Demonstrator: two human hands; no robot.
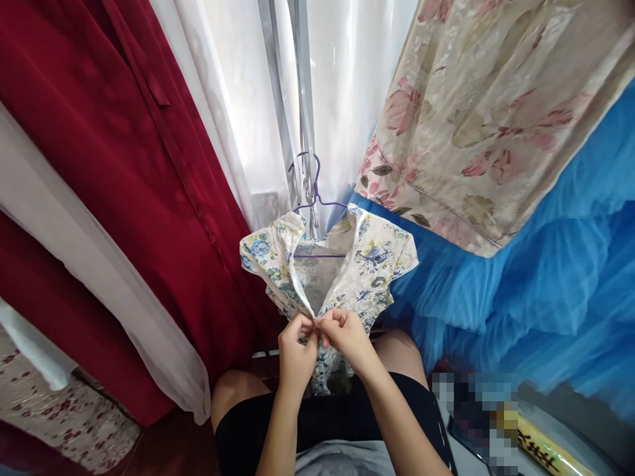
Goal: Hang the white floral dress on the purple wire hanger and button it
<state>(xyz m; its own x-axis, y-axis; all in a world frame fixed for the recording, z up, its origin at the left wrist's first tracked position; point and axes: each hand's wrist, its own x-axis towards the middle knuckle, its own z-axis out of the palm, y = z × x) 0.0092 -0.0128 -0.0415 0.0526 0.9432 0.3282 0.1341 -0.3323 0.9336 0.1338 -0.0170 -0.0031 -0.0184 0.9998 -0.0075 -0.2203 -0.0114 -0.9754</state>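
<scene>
A white blouse (370,264) with blue and yellow flowers hangs on a purple hanger (317,192), its front open in a V at the neck. At the bottom of that V, my left hand (299,337) pinches the blouse's left front edge. My right hand (344,334) pinches the other edge right beside it, the fingertips of both hands meeting. Whatever fastening may lie between the fingertips is hidden. The lower part of the blouse falls toward my lap, partly behind my hands.
Red curtain-like cloth (163,198) hangs on the left, with white sheer fabric (223,79) behind the hanger. To the right are a beige floral cloth (466,132) and blue tulle (546,297). A yellow package (540,449) lies at lower right beside a blurred patch.
</scene>
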